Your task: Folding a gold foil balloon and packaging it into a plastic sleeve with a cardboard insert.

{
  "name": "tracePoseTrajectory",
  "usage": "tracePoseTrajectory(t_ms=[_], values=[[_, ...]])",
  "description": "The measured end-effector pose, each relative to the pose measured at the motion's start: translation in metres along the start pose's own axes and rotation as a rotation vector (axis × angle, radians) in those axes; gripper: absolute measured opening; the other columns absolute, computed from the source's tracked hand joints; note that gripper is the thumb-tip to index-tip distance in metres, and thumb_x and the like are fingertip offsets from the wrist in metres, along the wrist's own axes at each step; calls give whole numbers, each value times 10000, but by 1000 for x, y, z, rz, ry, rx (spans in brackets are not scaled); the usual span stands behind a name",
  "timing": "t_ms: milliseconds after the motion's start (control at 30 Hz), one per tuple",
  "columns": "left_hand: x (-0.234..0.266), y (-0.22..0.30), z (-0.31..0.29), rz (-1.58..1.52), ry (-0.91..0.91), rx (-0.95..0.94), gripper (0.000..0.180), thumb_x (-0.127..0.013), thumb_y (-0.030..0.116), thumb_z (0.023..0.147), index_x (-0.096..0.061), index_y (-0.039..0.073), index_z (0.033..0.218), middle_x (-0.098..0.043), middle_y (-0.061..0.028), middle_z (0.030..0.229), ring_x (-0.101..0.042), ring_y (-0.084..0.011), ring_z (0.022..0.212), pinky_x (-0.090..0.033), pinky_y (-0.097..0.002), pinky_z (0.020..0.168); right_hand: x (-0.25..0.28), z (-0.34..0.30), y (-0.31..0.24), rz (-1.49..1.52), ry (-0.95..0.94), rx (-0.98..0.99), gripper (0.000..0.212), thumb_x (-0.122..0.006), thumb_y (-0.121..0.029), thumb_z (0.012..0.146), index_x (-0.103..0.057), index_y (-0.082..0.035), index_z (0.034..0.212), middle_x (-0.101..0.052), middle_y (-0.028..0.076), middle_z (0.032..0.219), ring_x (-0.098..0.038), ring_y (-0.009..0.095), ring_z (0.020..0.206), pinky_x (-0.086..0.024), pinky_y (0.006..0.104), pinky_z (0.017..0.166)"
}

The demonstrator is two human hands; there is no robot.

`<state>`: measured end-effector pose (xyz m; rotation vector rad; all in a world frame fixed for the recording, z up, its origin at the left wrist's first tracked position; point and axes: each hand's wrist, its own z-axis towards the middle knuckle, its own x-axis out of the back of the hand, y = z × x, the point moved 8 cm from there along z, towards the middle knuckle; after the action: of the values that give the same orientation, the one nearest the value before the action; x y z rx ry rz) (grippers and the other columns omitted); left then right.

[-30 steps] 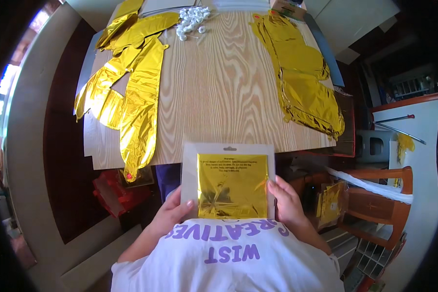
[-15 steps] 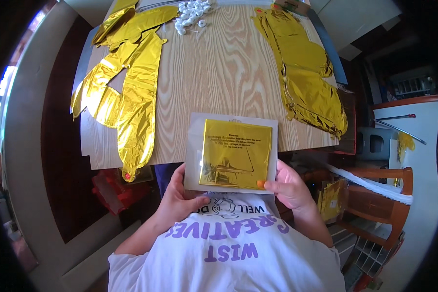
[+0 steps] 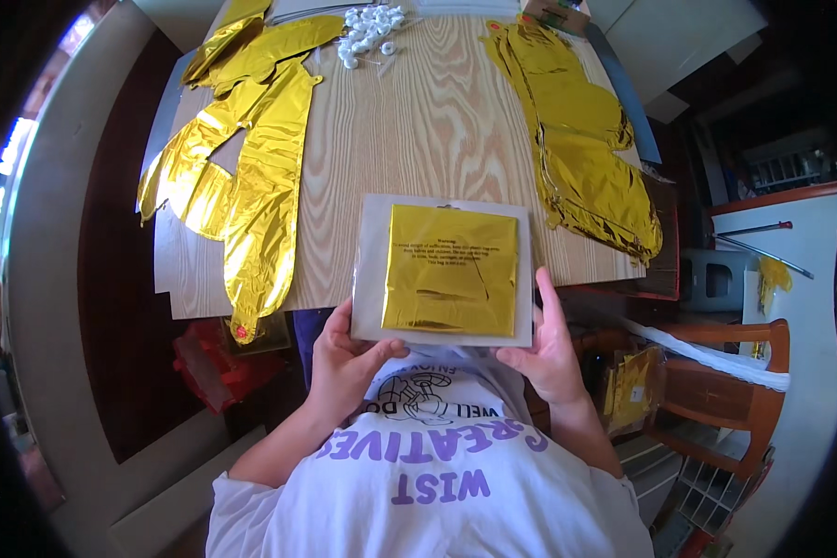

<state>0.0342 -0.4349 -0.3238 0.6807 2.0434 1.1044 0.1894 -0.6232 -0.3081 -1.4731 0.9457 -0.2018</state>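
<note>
I hold a flat, clear plastic package [image 3: 449,270] with a folded gold foil balloon inside, level just off the table's near edge. It has dark print across its upper part and a hang hole at the top. My left hand [image 3: 352,365] grips the lower left corner, thumb at the bottom edge and fingers partly hidden behind. My right hand [image 3: 551,358] steadies the lower right corner, its thumb under the bottom edge and a finger stretched up along the side.
Flat gold foil balloons [image 3: 268,177] lie on the left of the wooden table [image 3: 418,121], with another stack of gold foil [image 3: 586,130] on the right. Small white items [image 3: 367,33] are heaped at the back. A wooden chair [image 3: 716,409] stands at the right, a red bag [image 3: 219,363] below left.
The package has risen slightly away from my body and lies flatter. My right thumb has slid off its front face to the bottom edge, and a right finger now stretches up the side.
</note>
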Motion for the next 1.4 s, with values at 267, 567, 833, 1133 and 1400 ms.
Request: tracePoseTrajectory(t_ms=[267, 567, 833, 1133, 1400], values=[[9, 41, 4, 993, 74, -62, 699, -801, 278, 867, -474, -64, 1381, -712, -152, 976, -712, -254, 717, -587, -352, 639, 21, 18, 21, -165, 82, -64, 882, -701, -21, 941, -116, 18, 1600, -703, 118, 1117, -680, 121, 916, -548, 243, 735], [-76, 71, 94, 1522, -98, -841, 761, -601, 503, 957, -429, -7, 1495, -390, -250, 1545, -321, -375, 1478, -232, -506, 1208, 22, 22, 10, -432, 187, 33, 723, -682, 63, 911, -363, -56, 1549, -727, 91, 979, -691, 106, 795, -571, 257, 709], [-66, 71, 130, 1522, -192, -758, 830, -421, 646, 975, -351, 58, 1556, -308, -228, 1617, -229, -367, 1532, -133, -527, 1242, 28, 22, 21, -388, 221, 17, 637, -694, 53, 910, -452, -27, 1494, -718, 60, 905, -686, 86, 765, -576, 243, 704], [-39, 80, 41, 1366, -203, -827, 855, -715, 475, 873, -378, 45, 1531, -339, -259, 1580, -274, -461, 1488, -214, -575, 1211, 27, 25, 11, -404, 208, 81, 579, -679, 49, 918, -488, -6, 1462, -724, 55, 917, -670, 68, 779, -571, 243, 726], [-17, 39, 30, 1436, -196, -838, 850, -798, 275, 836, -370, 0, 1517, -389, -262, 1552, -355, -457, 1454, -307, -555, 1183, 31, 26, 12, -445, 295, 36, 489, -702, 5, 920, -566, 12, 1390, -732, 65, 880, -676, 70, 743, -565, 237, 715]])
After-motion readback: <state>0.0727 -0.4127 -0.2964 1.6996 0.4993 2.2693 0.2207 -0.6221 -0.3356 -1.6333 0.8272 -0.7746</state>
